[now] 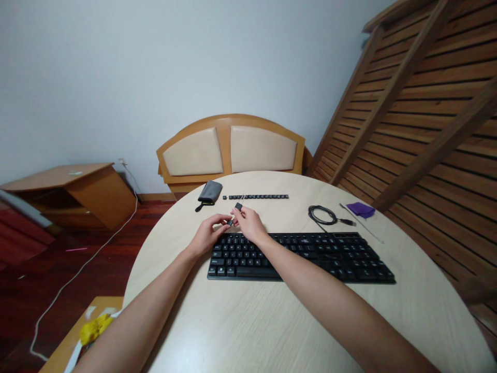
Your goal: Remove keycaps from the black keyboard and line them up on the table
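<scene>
A black keyboard (298,256) lies on the round table, with its upper left corner just under my hands. My left hand (209,233) pinches a small black keycap (230,223) between thumb and fingertips, above that corner. My right hand (248,223) is closed around a keycap puller (238,206) with a black handle; its thin wire prongs point away from me. Some right-hand fingers are near the keycap, and I cannot tell if they touch it. Beyond my hands runs a row of black keycaps (267,197), with a single keycap (224,197) at its left end.
A grey pouch (210,192) lies at the table's far left. To the right are a coiled black USB cable (323,215), a thin pale stick (361,223) and a folded purple cloth (361,209). A padded headboard (227,150) stands behind the round table (248,321).
</scene>
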The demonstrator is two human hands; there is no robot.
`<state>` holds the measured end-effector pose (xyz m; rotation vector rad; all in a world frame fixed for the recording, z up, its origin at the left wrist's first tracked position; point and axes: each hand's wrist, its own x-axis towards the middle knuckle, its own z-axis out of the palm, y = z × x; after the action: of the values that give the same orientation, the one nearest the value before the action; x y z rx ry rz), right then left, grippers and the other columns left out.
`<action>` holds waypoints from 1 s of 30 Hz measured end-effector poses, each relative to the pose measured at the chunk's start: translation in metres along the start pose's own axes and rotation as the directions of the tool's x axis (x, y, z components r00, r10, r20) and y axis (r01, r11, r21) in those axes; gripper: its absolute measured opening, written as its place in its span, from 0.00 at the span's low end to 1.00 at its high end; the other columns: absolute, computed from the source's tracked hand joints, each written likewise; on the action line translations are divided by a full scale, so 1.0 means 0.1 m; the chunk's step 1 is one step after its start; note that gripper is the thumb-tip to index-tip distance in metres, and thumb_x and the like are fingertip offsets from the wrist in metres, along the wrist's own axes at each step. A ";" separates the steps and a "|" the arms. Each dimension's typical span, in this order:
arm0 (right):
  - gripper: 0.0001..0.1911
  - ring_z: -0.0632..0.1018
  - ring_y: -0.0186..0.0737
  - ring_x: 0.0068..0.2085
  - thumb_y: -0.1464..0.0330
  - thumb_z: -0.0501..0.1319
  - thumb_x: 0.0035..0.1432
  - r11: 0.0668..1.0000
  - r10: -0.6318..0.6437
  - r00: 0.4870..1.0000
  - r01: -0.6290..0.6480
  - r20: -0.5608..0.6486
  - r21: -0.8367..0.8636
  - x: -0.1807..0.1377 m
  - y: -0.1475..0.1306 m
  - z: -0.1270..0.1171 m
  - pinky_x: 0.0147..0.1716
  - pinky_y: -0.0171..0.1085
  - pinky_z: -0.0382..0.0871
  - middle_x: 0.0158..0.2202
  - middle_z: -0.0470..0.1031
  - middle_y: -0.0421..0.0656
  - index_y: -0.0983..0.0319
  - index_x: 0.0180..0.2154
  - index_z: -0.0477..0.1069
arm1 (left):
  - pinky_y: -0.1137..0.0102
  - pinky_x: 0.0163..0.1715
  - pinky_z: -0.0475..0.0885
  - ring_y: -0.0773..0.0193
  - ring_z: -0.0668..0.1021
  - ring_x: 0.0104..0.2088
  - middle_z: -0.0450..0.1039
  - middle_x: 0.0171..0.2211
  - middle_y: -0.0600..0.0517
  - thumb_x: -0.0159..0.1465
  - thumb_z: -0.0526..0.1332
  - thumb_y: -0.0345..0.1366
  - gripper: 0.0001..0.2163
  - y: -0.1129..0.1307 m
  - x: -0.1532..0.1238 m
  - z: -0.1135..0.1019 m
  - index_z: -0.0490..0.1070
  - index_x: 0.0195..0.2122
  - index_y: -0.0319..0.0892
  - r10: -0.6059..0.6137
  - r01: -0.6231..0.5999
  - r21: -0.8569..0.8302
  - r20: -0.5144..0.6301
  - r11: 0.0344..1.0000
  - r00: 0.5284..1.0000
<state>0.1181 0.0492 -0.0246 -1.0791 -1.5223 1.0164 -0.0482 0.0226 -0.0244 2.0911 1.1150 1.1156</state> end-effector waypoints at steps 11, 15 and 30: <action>0.15 0.78 0.35 0.27 0.62 0.56 0.65 0.998 0.048 0.999 -0.048 0.001 -0.029 0.00 0.01 -0.02 0.31 0.32 0.72 0.26 0.77 0.43 0.64 0.34 0.76 | 0.63 0.48 0.70 0.58 0.75 0.43 0.74 0.42 0.46 0.64 0.61 0.36 0.09 0.06 0.02 -0.03 0.77 0.43 0.43 0.075 -0.077 0.102 0.019 0.992 0.997; 0.14 0.78 0.34 0.26 0.66 0.55 0.65 0.996 0.093 0.996 -0.093 0.014 0.009 0.02 0.01 -0.02 0.29 0.31 0.72 0.26 0.77 0.43 0.66 0.35 0.76 | 0.64 0.46 0.71 0.60 0.75 0.41 0.73 0.41 0.47 0.64 0.61 0.36 0.09 0.07 0.02 -0.02 0.76 0.43 0.43 0.082 -0.083 0.127 0.018 0.988 0.996; 0.15 0.74 0.30 0.22 0.66 0.54 0.66 0.981 0.180 0.983 -0.177 -0.028 0.082 0.08 0.07 0.00 0.22 0.27 0.67 0.24 0.76 0.43 0.67 0.32 0.75 | 0.68 0.40 0.72 0.59 0.79 0.40 0.79 0.43 0.48 0.64 0.59 0.41 0.12 -0.26 0.37 -0.21 0.74 0.45 0.43 -0.065 0.160 0.474 -0.211 0.866 0.975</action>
<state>0.1176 0.0581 -0.0291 -1.1873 -1.3639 1.1643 -0.0653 0.0689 -0.0173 2.2803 1.7442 1.0709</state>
